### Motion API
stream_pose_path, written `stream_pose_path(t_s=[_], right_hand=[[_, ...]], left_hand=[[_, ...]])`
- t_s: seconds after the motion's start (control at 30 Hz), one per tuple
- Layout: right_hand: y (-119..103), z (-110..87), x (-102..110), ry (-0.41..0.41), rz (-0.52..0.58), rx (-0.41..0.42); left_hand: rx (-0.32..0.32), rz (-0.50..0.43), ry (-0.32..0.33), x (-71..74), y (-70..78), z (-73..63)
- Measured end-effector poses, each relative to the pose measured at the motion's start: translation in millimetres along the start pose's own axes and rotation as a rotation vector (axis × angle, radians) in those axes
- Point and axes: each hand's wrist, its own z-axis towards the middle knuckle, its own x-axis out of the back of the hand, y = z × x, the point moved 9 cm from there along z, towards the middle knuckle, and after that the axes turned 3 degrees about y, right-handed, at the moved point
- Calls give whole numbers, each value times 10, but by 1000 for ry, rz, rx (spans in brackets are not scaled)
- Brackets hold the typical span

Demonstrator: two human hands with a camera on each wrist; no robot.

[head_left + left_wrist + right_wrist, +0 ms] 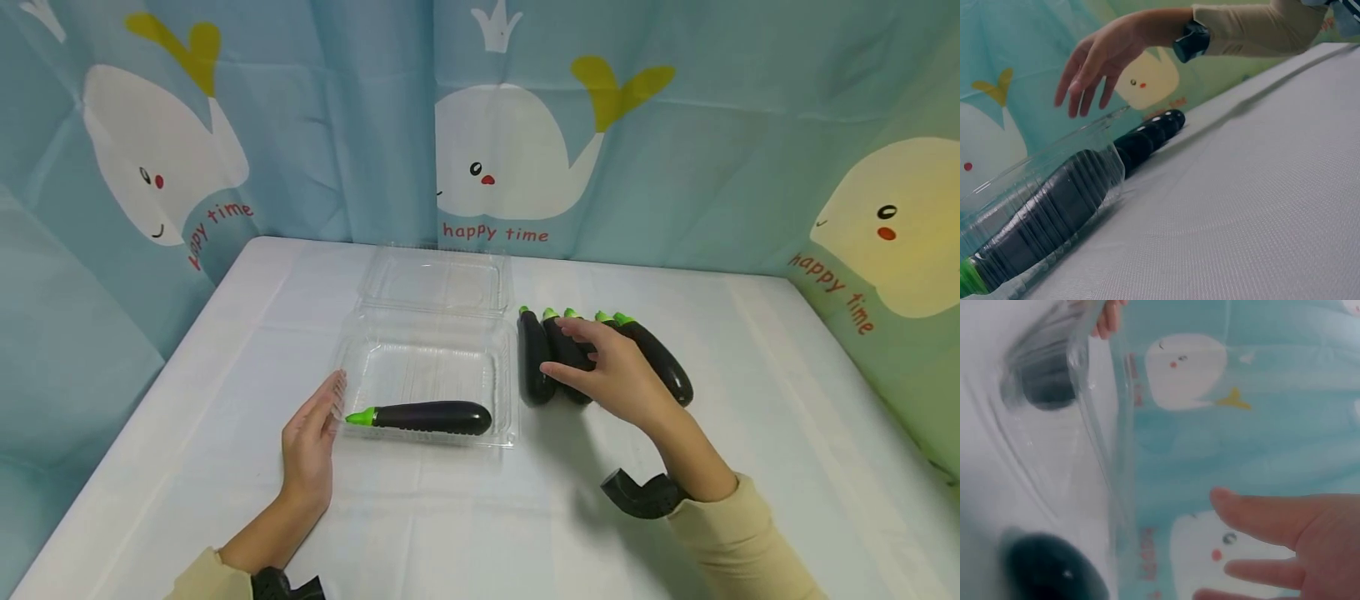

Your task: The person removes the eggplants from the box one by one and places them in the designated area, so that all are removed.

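A clear plastic clamshell box (423,375) lies with its lid folded back. Along its near wall lies one dark eggplant (435,417), green stem to the left. My left hand (307,454) touches the box's left side with its fingers extended. To the right of the box, several more eggplants (534,358) lie side by side, stems pointing away. Over that row hovers my right hand (615,375), thumb and fingers spread, partly hiding the middle ones. In the left wrist view, the right hand (1104,59) hangs above the row, holding nothing.
The lid (435,282) of the box lies flat behind it. A white cloth (450,533) covers the table. Blue and green curtains (360,125) with printed whales stand along the back and sides. Each wrist wears a black device (641,496).
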Motion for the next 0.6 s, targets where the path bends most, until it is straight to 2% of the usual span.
stream_pose_path(t_s=[0.43, 0.6], right_hand=[[-342, -34, -287, -37, 60, 168], [-470, -54, -455, -107, 52, 236]], left_hand=[[-3, 5, -11, -5, 6, -4], [1, 11, -9, -4, 3, -6]])
